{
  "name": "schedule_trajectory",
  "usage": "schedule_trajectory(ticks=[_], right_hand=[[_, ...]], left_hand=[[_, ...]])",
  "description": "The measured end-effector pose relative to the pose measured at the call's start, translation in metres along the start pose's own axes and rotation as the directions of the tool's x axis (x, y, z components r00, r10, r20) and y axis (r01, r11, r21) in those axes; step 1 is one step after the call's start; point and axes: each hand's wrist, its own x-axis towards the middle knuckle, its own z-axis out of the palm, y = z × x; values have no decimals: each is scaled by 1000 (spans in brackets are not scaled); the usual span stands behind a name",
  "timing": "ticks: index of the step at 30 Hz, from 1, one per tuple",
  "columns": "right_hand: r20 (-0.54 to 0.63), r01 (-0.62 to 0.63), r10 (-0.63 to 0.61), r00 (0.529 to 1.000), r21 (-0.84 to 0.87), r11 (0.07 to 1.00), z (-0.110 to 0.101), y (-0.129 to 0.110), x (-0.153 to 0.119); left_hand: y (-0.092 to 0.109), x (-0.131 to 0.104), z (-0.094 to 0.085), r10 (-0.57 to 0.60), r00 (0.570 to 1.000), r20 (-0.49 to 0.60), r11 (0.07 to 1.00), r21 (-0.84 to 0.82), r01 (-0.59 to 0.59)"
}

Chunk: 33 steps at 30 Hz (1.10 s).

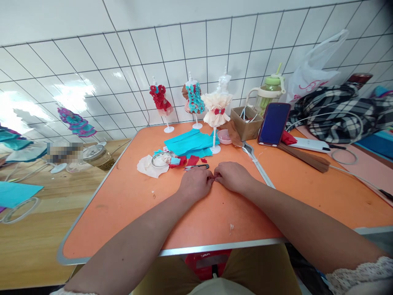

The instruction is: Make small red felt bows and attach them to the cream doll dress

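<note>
My left hand (196,183) and my right hand (232,176) meet over the orange table (190,225), fingertips pinched together. Whatever lies between them is too small to make out. Just beyond my left hand are a small dark-handled cutting tool (201,166) and red paper scraps (193,160). Behind them lies a stack of turquoise crepe paper (187,141). A roll of clear tape (161,159) rests on cream paper (147,166). Close behind my hands stands a white mini dress form (217,107) in a cream paper dress with a red bow.
Two more dressed forms, one red (160,100) and one turquoise (195,98), stand by the tiled wall. To the right are a cardboard box (249,128), a propped phone (274,123), a green-lidded bottle (272,92), white-handled scissors (258,164) and folded brown paper (307,157).
</note>
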Motion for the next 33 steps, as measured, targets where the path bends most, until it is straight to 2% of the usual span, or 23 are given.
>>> schedule_trajectory(ticks=[5,9,13,23,28,31,33], right_hand=[[6,40,-40,999,-41,998,1,0,-2],[-23,101,-105,994,-139,985,-1,-6,-6],[-70,160,-174,982,-173,972,-5,-9,-9],[-34,158,-164,986,-140,978,-6,-9,-8],[-128,144,-153,980,-74,987,-7,-6,-11],[-180,201,-204,962,-39,979,-10,-4,-11],[-135,242,-246,960,-44,969,-11,-4,-10]], left_hand=[[0,-2,-1,31,1000,0,1000,1,-31],[1,-7,-4,78,994,-78,997,-14,-80],[-1,-9,-7,51,991,-126,999,-11,-53],[-7,-5,-10,62,990,-124,998,10,-61],[-9,-4,-10,52,990,-134,999,-6,-53],[-10,-3,-12,23,991,-131,1000,-12,-25],[-11,-3,-14,14,992,-125,1000,-24,-17]])
